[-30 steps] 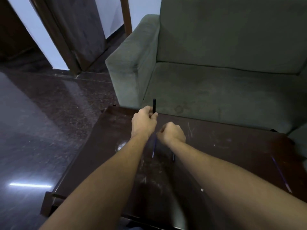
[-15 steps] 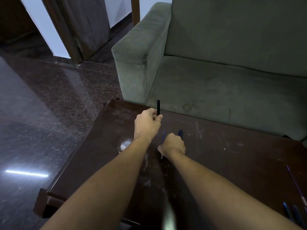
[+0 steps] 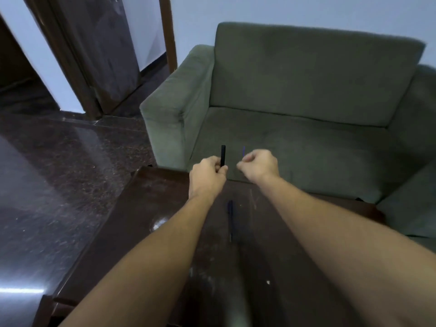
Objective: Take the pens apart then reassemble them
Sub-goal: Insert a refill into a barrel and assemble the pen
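My left hand (image 3: pixel 208 175) grips a black pen barrel (image 3: pixel 223 155) that sticks straight up out of the fist. A little to its right, my right hand (image 3: pixel 258 165) pinches a thin blue refill (image 3: pixel 243 152), of which only the top tip shows above the fingers. Both hands are raised over the far edge of the dark wooden table (image 3: pixel 146 208). Another dark blue pen part (image 3: pixel 230 218) lies on the table between my forearms, pointing away from me.
A grey-green sofa (image 3: pixel 306 102) stands right behind the table. Glossy dark floor (image 3: pixel 59 173) spreads to the left, with a brown door frame (image 3: pixel 70 62) beyond. The table top is scratched and dusty.
My right hand has lifted off the table with the blue refill and now sits level with the left hand. The view has tilted upward. One dark pen part stays on the table.
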